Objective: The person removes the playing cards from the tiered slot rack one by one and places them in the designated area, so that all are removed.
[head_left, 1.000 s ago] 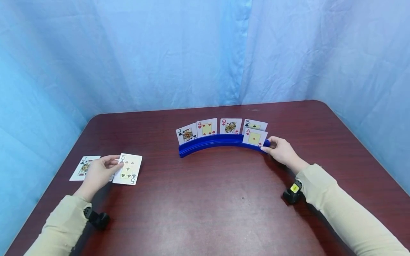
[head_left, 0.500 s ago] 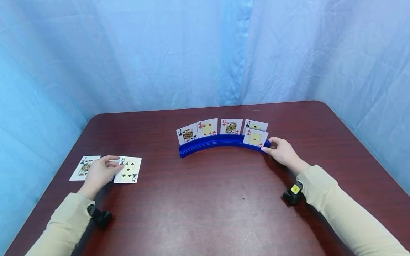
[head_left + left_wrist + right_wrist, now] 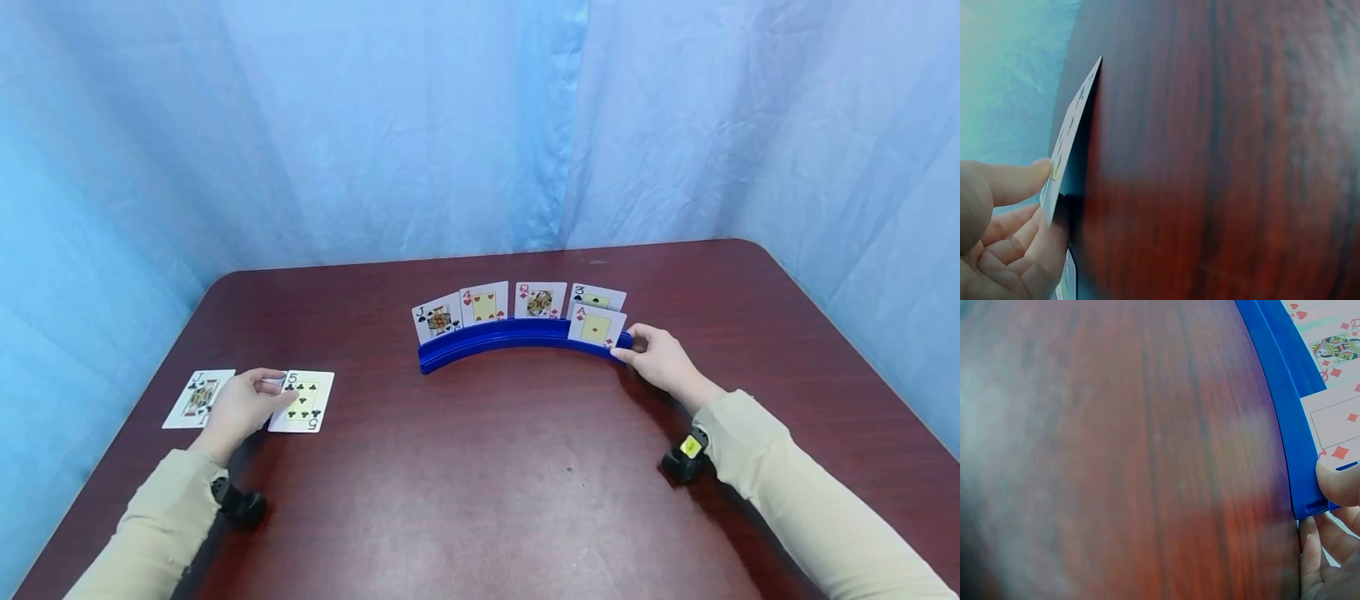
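My left hand (image 3: pixel 243 406) is at the left of the table and pinches a five of clubs playing card (image 3: pixel 304 403), thumb on its face and fingers behind. In the left wrist view this card (image 3: pixel 1072 134) stands tilted, its edge toward the camera. Just left of the hand lies a jack of clubs (image 3: pixel 197 400), partly covered by it. My right hand (image 3: pixel 662 360) grips the right end of a curved blue card holder (image 3: pixel 498 335). An ace of diamonds (image 3: pixel 597 325) leans in its front groove; the thumb in the right wrist view touches this ace's (image 3: pixel 1341 425) lower corner.
In the holder's back groove stand a jack of spades (image 3: pixel 437 318), a four of hearts (image 3: pixel 484 305), a queen of diamonds (image 3: pixel 539 301) and a three of spades (image 3: pixel 596 296), half hidden by the ace. Blue curtains (image 3: pixel 390 125) surround the dark red table (image 3: pixel 450 483).
My left hand has shifted slightly to the right, and the five of clubs has turned to a more level, squarer angle. The right hand keeps its hold on the card holder.
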### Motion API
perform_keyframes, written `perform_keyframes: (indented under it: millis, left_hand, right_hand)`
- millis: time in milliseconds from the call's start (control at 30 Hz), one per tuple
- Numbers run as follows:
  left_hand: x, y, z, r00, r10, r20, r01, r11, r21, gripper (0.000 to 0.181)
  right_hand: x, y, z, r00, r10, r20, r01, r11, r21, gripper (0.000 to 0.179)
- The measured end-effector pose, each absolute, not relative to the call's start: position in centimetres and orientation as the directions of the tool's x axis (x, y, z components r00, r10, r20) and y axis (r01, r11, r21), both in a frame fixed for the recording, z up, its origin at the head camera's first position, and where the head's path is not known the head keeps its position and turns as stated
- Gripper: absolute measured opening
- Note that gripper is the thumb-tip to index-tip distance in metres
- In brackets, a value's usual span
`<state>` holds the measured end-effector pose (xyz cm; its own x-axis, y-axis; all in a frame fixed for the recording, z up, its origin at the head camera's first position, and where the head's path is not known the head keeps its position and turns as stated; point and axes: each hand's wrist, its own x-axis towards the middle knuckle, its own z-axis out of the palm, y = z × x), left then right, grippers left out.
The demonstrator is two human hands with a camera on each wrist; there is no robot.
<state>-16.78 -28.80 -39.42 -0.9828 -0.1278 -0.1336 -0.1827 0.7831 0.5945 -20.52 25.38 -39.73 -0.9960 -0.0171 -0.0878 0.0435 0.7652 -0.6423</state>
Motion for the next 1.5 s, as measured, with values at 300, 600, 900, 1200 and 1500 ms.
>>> perform_keyframes:
  millis: [300, 600, 900, 1200, 1500]
  left_hand:
    - [-16.7, -28.1, -39.1, -0.976, -0.154, -0.156, -0.215, 0.806, 0.552, 0.056]
    - [-16.6, -27.5, -38.7, -0.990, -0.101, -0.095, -0.135, 0.852, 0.506, 0.054]
    - [-16.5, -27.3, -38.8, -0.989, -0.108, -0.101, -0.143, 0.866, 0.480, 0.054]
    - [-16.6, -27.4, -39.0, -0.988, -0.113, -0.109, -0.151, 0.868, 0.473, 0.054]
    - [-16.6, -27.4, -38.9, -0.989, -0.106, -0.105, -0.143, 0.869, 0.474, 0.052]
  right_hand:
    - [-20.5, 25.4, -39.9, -0.996, -0.021, -0.086, 0.039, 0.766, -0.641, 0.023]
    - [-20.3, 25.4, -39.7, -0.996, -0.016, -0.092, 0.047, 0.765, -0.642, 0.024]
    - [-20.3, 25.4, -39.6, -0.996, -0.020, -0.083, 0.038, 0.770, -0.637, 0.024]
    - [-20.4, 25.3, -39.7, -0.996, -0.015, -0.085, 0.042, 0.771, -0.635, 0.024]
    - [-20.5, 25.3, -39.8, -0.996, -0.011, -0.090, 0.049, 0.769, -0.637, 0.024]
